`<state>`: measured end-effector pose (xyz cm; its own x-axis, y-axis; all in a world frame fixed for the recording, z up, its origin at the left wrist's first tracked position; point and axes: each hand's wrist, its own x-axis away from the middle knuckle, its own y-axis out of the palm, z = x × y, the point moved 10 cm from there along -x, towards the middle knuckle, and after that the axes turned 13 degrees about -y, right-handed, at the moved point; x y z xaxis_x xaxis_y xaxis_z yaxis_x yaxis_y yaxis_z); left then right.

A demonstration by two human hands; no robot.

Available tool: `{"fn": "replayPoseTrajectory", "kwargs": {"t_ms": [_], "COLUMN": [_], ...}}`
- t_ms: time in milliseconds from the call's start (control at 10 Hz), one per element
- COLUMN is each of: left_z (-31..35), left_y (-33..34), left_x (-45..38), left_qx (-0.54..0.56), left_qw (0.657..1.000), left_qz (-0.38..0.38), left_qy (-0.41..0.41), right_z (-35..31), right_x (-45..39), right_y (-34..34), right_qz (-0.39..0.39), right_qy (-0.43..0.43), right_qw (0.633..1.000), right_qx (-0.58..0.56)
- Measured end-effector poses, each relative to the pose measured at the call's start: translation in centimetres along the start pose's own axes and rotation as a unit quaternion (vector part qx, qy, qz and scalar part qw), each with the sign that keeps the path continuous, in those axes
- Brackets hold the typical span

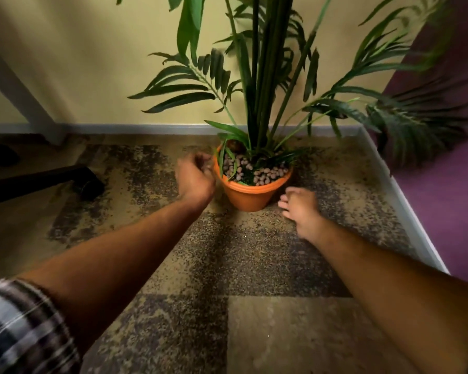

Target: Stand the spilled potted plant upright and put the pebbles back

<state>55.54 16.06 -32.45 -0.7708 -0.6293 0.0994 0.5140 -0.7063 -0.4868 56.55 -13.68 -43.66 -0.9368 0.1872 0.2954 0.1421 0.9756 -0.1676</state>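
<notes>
Two hands reach toward the pot (250, 191), which stands upright on the carpet (254, 265) in the corner where the yellow wall (92, 63) meets the purple wall (449, 184). The plant (265, 90) rises straight from it, fronds spreading to both sides. Pebbles (247, 168) fill the top of the pot around the stems.

Left hand (193, 178) hangs at the pot's left rim, its curled fingers (204, 160) bunched together just beside or over the edge. It is blurred, so I cannot tell whether they pinch any pebbles.

Right hand (300, 209) is low by the pot's right side, near the base but apart from it, palm down over the carpet. Its fingers (284, 201) are loosely spread and lightly bent, pointing toward the pot and holding nothing.

Left forearm comes out of a plaid sleeve (19, 327). A dark chair leg with a castor (88, 183) lies at the left, and a white table leg (22, 95) stands behind it.
</notes>
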Motion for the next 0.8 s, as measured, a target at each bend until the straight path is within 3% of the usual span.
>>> {"fn": "replayPoseTrajectory", "kwargs": {"t_ms": [100, 200, 300, 500, 600, 700, 800], "left_z": [-3.8, -4.9, -3.9, -2.3, -1.9, -0.6, 2.0], "left_y": [1.6, 3.9, 4.7, 4.2, 3.0, 1.1, -0.6], "left_x": [0.1, 1.2, 2.3, 4.7, 7.1, 10.2, 12.5], "left_qx": [0.028, 0.08, 0.081, -0.149, -0.242, -0.294, -0.358], "left_qw": [0.989, 0.974, 0.975, 0.972, 0.949, 0.926, 0.901], "left_qz": [-0.017, -0.08, -0.103, -0.14, -0.181, -0.227, -0.242], "left_qy": [-0.146, -0.198, -0.177, -0.112, -0.093, -0.072, -0.024], "right_z": [-2.5, -4.1, -4.3, -6.5, -7.0, -8.2, -11.0], "right_x": [0.9, 1.7, 2.1, 3.7, 5.2, 7.6, 9.8], "right_y": [1.0, 1.6, 1.5, 0.6, 1.0, 0.8, -0.8], "right_qz": [0.022, 0.016, -0.001, -0.044, -0.127, -0.198, -0.222], "right_qy": [0.027, 0.028, 0.022, -0.049, -0.062, -0.068, -0.098], "right_qw": [0.985, 0.983, 0.989, 0.997, 0.983, 0.954, 0.9], "right_qx": [-0.169, -0.18, -0.145, 0.03, 0.117, 0.216, 0.362]}}
